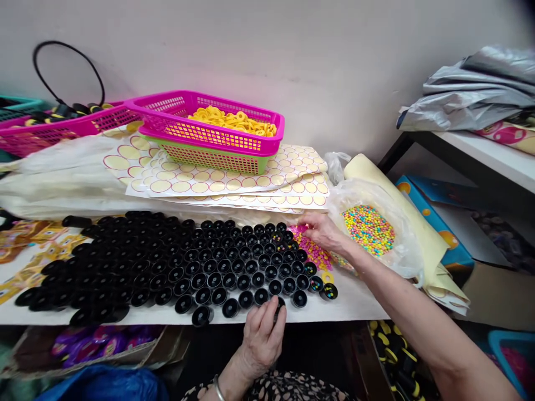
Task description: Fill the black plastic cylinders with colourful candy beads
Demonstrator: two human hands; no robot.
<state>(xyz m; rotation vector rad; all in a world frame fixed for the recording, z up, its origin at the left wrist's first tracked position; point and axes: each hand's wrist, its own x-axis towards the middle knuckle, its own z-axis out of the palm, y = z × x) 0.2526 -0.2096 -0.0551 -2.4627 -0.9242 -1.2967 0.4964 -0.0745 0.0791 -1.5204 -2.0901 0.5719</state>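
Note:
Many small black round cups stand in rows on the white table. At the table's front edge my left hand is curled round one black cup. My right hand reaches to the far right end of the rows and pinches a small pink piece above a heap of pink pieces. Two cups at the right end hold coloured beads. Beside the right hand, a clear plastic bag lies open with many coloured beads.
Sheets of round yellow stickers lie behind the cups. On them stands a pink basket of yellow rings on a green one. A second pink basket is at far left. A shelf with grey bags stands right; boxes sit under the table.

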